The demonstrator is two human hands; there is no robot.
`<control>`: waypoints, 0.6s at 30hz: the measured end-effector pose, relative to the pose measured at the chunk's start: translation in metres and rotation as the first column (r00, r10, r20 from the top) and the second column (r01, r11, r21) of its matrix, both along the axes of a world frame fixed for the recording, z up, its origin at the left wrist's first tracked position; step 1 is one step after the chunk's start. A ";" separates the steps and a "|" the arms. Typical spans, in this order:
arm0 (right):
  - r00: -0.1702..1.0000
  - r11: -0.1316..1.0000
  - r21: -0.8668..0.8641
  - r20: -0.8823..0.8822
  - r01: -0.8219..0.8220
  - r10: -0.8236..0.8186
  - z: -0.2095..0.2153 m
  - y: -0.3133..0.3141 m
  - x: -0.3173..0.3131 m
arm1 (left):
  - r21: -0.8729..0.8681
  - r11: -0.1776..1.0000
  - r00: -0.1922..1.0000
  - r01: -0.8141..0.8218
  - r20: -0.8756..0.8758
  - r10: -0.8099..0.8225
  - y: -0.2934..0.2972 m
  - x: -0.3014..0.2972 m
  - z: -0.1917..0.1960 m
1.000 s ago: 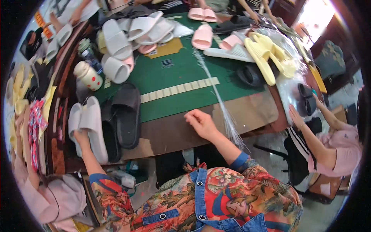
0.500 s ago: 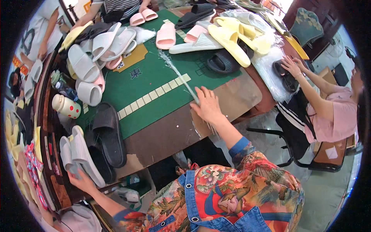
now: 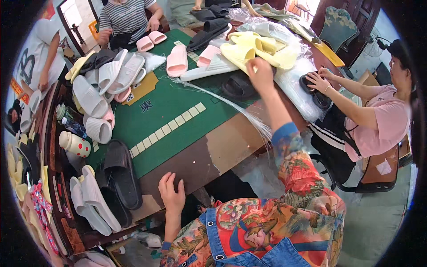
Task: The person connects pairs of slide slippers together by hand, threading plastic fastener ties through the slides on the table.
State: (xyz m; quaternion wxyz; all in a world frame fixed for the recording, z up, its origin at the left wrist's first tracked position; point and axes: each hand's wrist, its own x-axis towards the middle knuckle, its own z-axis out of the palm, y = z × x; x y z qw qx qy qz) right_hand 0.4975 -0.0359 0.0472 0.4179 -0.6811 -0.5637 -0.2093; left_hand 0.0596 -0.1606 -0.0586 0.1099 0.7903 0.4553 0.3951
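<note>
My right hand (image 3: 261,76) is on the toe end of a yellow slide slipper (image 3: 238,54), its fingers bent and closed against it; the hand hides part of the slipper. A second yellow slipper (image 3: 276,58) lies beside it. Below my right arm, a bundle of thin clear plastic strands (image 3: 242,112) trails across the green mat and over the table edge. My left hand (image 3: 172,192) hovers empty by the near table edge, fingers apart. Left of it stand a black slipper (image 3: 124,178) and a pair of light grey slippers (image 3: 98,200).
More grey slippers (image 3: 91,95) are heaped at the left, near a white dotted bottle (image 3: 73,144). Pink slippers (image 3: 177,61) and a black slipper (image 3: 238,85) lie on the far side. At the right, a seated person (image 3: 378,111) handles black slippers beside clear plastic bags (image 3: 298,95).
My right hand has let go of the strands, which now lie on the table, and moved up to the yellow slipper. My left hand has left the grey slippers and moved right. The view has shifted.
</note>
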 end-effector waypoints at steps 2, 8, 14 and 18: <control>0.923 0.932 -0.020 0.151 0.362 -0.355 0.015 0.017 0.034 | -0.030 1.000 0.999 -0.004 0.048 0.006 0.002 -0.004 -0.001; 0.884 0.800 -0.497 -0.125 0.337 -0.451 0.026 0.071 0.074 | -0.035 0.999 0.995 -0.033 0.092 0.036 0.004 -0.003 -0.001; 0.973 0.964 -0.144 -0.027 0.224 -0.230 0.055 0.081 -0.009 | -0.037 0.998 0.996 -0.045 0.074 0.048 0.003 -0.008 -0.003; 0.997 0.986 0.152 -0.028 -0.062 0.067 0.078 0.016 -0.116 | -0.080 0.997 0.996 0.003 0.089 0.004 0.007 -0.008 -0.003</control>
